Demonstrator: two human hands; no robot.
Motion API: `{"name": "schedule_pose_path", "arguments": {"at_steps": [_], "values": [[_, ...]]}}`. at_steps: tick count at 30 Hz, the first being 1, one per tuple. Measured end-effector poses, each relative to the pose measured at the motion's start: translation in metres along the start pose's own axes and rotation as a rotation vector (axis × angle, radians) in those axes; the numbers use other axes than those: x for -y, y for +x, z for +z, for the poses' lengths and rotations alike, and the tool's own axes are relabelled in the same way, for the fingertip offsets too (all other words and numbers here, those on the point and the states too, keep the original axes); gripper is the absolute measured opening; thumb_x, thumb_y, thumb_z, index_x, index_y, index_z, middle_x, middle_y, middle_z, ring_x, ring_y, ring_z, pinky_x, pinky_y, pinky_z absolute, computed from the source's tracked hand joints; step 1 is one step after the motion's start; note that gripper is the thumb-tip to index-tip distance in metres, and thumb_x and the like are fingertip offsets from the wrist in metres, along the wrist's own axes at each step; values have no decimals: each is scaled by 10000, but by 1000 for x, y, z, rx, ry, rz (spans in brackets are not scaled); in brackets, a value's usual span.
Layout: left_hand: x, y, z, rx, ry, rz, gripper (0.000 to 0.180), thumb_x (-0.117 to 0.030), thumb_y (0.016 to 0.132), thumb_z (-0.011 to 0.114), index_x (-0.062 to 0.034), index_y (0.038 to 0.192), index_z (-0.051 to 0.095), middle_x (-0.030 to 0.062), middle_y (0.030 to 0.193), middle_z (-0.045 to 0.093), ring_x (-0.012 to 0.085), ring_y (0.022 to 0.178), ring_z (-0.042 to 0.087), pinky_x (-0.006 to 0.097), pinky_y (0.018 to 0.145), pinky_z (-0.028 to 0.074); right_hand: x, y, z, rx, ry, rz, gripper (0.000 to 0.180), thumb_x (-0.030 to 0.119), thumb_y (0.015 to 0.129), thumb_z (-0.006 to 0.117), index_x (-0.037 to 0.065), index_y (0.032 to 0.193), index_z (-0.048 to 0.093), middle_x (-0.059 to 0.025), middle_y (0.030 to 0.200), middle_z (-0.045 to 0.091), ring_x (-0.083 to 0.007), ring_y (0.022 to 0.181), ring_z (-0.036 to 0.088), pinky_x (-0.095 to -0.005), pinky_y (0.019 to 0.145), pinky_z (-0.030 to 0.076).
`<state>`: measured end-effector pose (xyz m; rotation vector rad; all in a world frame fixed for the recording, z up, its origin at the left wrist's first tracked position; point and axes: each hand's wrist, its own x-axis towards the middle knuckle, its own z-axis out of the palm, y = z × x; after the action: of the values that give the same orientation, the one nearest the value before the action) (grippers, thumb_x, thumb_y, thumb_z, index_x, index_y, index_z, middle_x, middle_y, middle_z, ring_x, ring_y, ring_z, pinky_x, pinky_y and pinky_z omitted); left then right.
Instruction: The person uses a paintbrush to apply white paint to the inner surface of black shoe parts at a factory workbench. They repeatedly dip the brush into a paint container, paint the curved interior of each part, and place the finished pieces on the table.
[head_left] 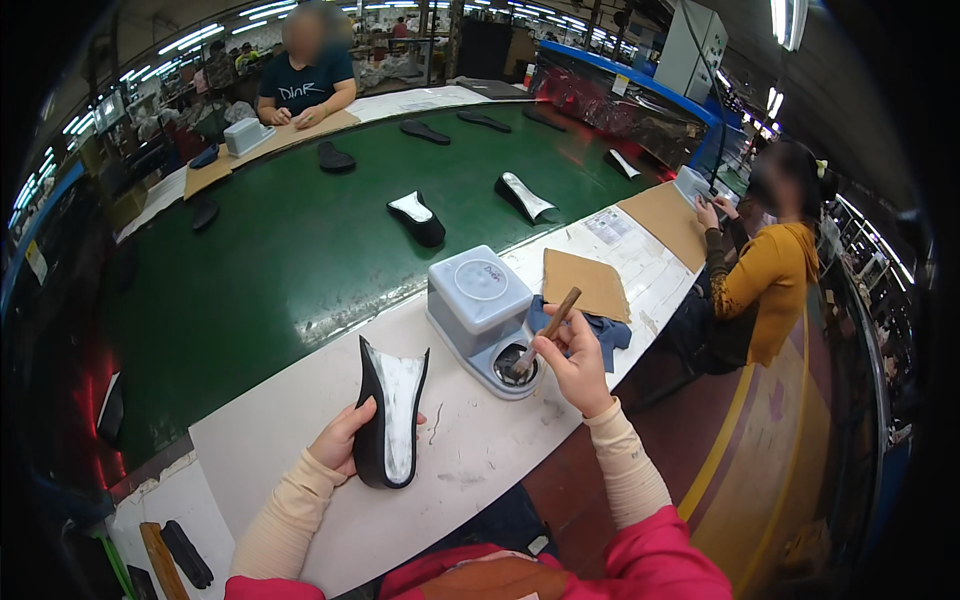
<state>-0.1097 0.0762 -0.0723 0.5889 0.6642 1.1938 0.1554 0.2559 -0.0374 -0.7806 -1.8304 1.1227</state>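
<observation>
My left hand is closed around a black wedge-shaped shoe sole, thumb on its near side. The sole's upper face is coated white and turned up toward me, its forked end pointing away. In my right hand is a brush with a brown wooden handle, gripped between thumb and fingers. Its bristles reach down into the round dark well at the foot of a grey-blue plastic dispenser. The dispenser stands on the white worktop, to the right of the sole.
Beyond the worktop runs a green conveyor belt carrying white-topped soles and darker soles. A brown board and blue cloth lie right of the dispenser. One person sits across the belt, another at right.
</observation>
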Motion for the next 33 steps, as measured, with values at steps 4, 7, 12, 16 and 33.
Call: {"name": "schedule_pose_path", "arguments": {"at_steps": [4, 7, 12, 16, 33], "values": [[3, -1, -3, -16, -12, -13, 583, -393, 920, 458, 3, 1332, 339, 220, 1217, 513, 305, 1040, 577, 415, 901, 484, 0, 7, 1, -182, 40, -87, 358, 54, 856, 601, -14, 1170, 444, -21, 837, 600, -58, 738, 535, -188, 664, 399], [2, 1, -2, -34, 16, 18, 577, -377, 922, 458, 13, 1330, 335, 210, 1223, 513, 305, 1037, 580, 410, 908, 479, 0, 5, -3, -206, 56, -109, 344, 57, 847, 606, -24, 1148, 461, -20, 835, 606, -44, 707, 517, -190, 643, 389], [2, 3, 2, -9, 38, 65, 582, -354, 919, 469, 15, 1341, 312, 200, 1246, 498, 302, 1035, 581, 410, 910, 480, -9, 6, -2, -186, 23, -78, 342, 57, 855, 605, -17, 1146, 440, -14, 813, 587, -42, 720, 509, -186, 645, 391], [3, 5, 2, -24, 20, 88, 586, -342, 919, 470, 19, 1347, 298, 204, 1273, 474, 306, 1038, 579, 423, 908, 484, -15, 6, -4, -281, 170, -41, 330, 35, 866, 593, -17, 1142, 421, -31, 824, 580, -61, 750, 536, -195, 675, 439], [5, 3, 15, -142, 13, 194, 638, -114, 900, 493, -107, 1448, 167, 128, 1292, 468, 285, 1051, 580, 356, 900, 488, -4, 0, -13, -239, 166, -76, 384, 42, 860, 598, -27, 1194, 421, -42, 862, 607, -61, 738, 539, -195, 638, 416]]}}
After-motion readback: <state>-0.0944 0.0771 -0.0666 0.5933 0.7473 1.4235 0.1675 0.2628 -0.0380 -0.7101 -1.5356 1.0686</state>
